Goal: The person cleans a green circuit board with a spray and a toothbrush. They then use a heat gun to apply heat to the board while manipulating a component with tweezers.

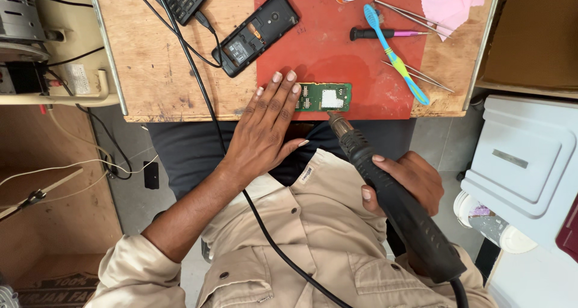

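We see a brown cardboard box [57,284] with dark print at bottom left — and a small white label [307,174] on our beige shirt.

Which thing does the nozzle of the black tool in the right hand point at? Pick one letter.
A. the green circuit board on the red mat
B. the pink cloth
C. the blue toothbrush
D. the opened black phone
A: the right hand holds the black hot-air tool with its nozzle at the edge of the green circuit board, which the left hand steadies on the red mat.
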